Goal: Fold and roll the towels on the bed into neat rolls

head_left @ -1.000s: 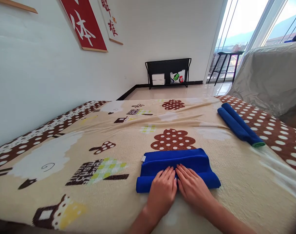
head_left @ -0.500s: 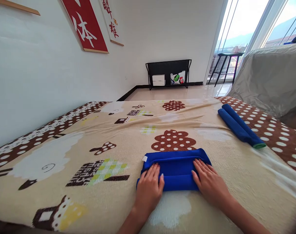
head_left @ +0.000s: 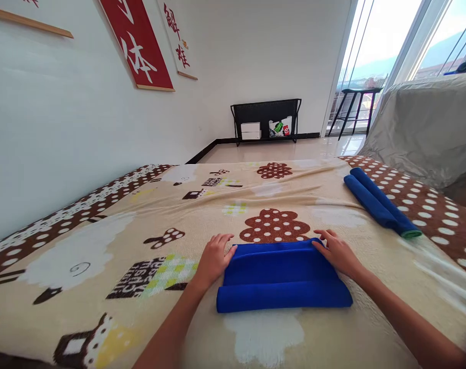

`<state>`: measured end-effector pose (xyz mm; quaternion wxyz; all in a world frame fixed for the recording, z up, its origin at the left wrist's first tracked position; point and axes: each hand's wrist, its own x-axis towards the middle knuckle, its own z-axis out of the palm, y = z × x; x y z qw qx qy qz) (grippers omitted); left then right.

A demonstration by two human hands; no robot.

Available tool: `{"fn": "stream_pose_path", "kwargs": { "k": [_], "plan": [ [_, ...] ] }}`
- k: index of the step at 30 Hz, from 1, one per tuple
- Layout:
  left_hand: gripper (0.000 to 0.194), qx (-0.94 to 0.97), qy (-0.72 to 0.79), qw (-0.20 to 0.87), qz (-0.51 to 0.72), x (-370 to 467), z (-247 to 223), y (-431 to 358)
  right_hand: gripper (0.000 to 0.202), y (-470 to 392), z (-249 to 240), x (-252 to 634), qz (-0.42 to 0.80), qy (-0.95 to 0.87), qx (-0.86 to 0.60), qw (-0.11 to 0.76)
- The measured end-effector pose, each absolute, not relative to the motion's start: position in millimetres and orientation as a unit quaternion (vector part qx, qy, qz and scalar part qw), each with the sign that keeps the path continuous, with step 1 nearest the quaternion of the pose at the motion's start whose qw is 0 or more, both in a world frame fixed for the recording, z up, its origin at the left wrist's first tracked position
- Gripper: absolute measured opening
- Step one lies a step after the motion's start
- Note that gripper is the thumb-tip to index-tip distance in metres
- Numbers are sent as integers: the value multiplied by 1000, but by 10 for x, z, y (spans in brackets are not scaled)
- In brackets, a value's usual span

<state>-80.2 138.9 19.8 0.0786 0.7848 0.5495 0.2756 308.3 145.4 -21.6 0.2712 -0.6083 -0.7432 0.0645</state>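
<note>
A blue cloth (head_left: pixel 279 269) lies in front of me, its near side turned into a thick roll or fold. At its far left corner is my left hand (head_left: pixel 214 259), thumb against the edge and fingers stretched out past it. My right hand (head_left: pixel 338 251) is at the far right corner, its thumb on the cloth and its fingers reaching beyond the far edge. Both hands show a gap between thumb and fingers. The cloth lies on a beige patterned blanket (head_left: pixel 202 215).
Two rolled dark blue cloths (head_left: pixel 382 202) lie side by side at the right, on the blanket's brown dotted border. Behind stand a black rack (head_left: pixel 266 115), a stool (head_left: pixel 356 105) and a grey covered piece of furniture (head_left: pixel 425 128). A white wall (head_left: pixel 64 118) runs along the left.
Both hands have moved from lying flat on the cloth's middle out to its far corners. The cloth now lies wider and flatter towards the far side, with its near roll exposed.
</note>
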Motion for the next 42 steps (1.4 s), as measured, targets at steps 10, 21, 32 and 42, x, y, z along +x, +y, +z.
{"fn": "stream_pose_path", "kwargs": {
  "k": [10,21,32,42],
  "plan": [
    [17,767,536,179,303,-916,-94,1678,32,1645,-481,3217,133,-721,-603,314],
    [20,727,582,173,321,-888,-140,1813,37,1712,-526,3211,107,-701,-625,324],
    [23,749,588,71,296,-827,-137,1741,45,1662,-417,3232,20,-683,-638,354],
    [51,934,302,181,55,-351,271,1424,49,1308,85,2680,334,-867,-358,91]
  ]
}}
